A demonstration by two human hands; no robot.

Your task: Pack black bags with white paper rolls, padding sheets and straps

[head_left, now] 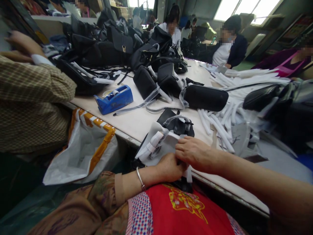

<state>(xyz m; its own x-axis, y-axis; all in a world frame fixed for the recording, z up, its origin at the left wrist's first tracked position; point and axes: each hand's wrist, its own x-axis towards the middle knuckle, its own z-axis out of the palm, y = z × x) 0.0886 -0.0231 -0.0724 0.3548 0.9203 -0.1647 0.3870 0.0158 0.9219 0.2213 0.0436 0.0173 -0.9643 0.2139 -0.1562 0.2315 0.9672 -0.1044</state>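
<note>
My left hand point(170, 168) and my right hand point(193, 153) meet at the near table edge, both closed on a black handbag point(178, 125) partly wrapped in white paper point(156, 142). The right hand's fingers pinch the paper's edge from above. My left hand grips from below, a thin bangle on its wrist. A strip of clear plastic loops over the bag. The lower part of the bag is hidden behind my hands.
A blue tape dispenser point(114, 99) sits on the beige table point(137, 120). Black bags point(168, 81) pile up at the back, rolled white paper tubes point(220, 125) lie right. A white-and-orange sack point(83, 150) hangs at the left edge. A person in a checked sleeve point(31, 88) sits left; others sit across.
</note>
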